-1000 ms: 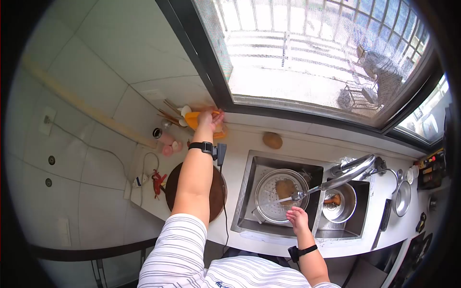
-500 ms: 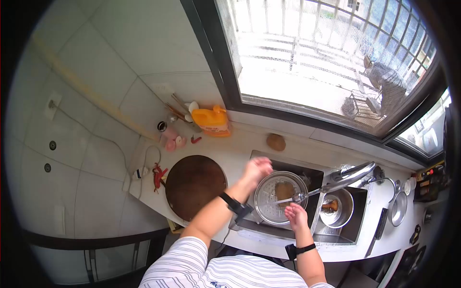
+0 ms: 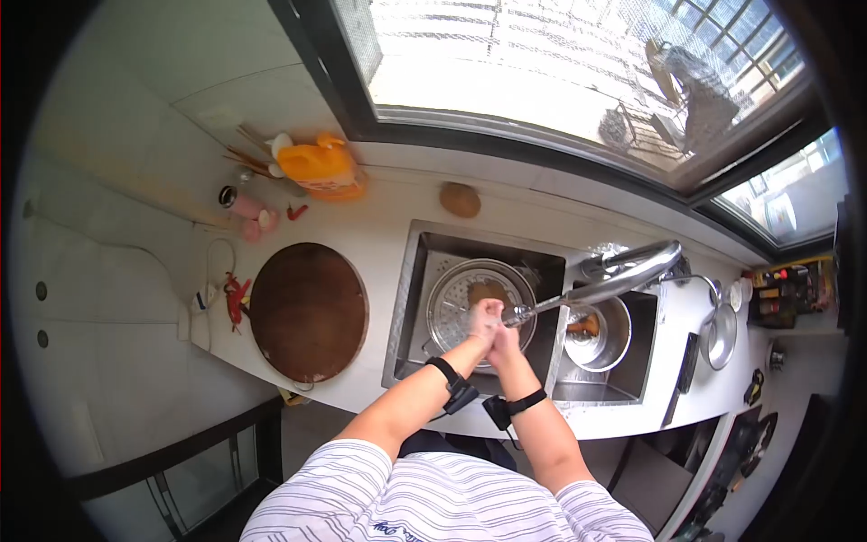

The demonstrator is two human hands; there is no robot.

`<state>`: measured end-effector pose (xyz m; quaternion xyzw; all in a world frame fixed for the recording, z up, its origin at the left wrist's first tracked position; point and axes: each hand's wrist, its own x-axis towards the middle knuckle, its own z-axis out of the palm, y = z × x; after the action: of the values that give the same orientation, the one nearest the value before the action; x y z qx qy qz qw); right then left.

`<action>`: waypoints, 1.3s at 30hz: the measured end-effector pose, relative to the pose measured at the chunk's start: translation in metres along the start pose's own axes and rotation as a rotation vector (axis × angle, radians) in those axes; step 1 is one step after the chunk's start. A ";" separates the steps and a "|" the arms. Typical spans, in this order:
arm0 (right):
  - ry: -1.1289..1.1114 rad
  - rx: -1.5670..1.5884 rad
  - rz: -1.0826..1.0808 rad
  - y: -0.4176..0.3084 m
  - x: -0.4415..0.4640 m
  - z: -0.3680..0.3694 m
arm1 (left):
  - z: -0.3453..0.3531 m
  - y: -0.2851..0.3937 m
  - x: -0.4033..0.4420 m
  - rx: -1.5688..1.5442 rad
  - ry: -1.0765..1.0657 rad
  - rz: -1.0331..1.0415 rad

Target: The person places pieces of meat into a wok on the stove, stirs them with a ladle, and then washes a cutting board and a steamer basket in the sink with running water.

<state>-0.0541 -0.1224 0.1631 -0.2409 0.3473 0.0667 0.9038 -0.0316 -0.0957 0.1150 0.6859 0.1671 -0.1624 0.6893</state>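
Observation:
My left hand (image 3: 487,318) and my right hand (image 3: 506,341) meet just below the faucet (image 3: 623,281), at the end of its spout. They overlap, and their fingers are partly hidden and blurred; I make out no object in either. Beneath them, a round metal colander (image 3: 440,312) with holes sits in the left basin of the sink (image 3: 411,298). A brown roundish thing (image 3: 488,293) lies in the colander, partly covered by my hands. Both wrists wear black bands.
In the right basin stands a metal pot (image 3: 623,339) with an orange-brown thing inside. Left of the sink lies a round wooden chopping board (image 3: 310,312), with red chilies (image 3: 237,298) beside it. An orange jug (image 3: 321,170) and a brown oval thing (image 3: 461,200) are along the wall.
My hands have come together under the faucet from either side of the colander; the left moved down and right, the right moved inward. The camera view has shifted.

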 end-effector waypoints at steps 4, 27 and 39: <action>0.074 -0.144 0.019 0.000 -0.019 0.037 | -0.012 -0.008 -0.010 -0.086 -0.132 -0.196; -0.206 -0.230 -0.182 -0.060 -0.055 0.046 | -0.066 0.102 -0.014 -0.673 -0.206 -0.510; -0.094 -0.959 -0.717 -0.089 -0.042 0.064 | -0.161 -0.045 0.009 0.458 -0.091 -0.962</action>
<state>-0.0215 -0.1671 0.2662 -0.7206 0.1354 -0.0824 0.6750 -0.0448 0.0645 0.0703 0.6569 0.3931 -0.5220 0.3762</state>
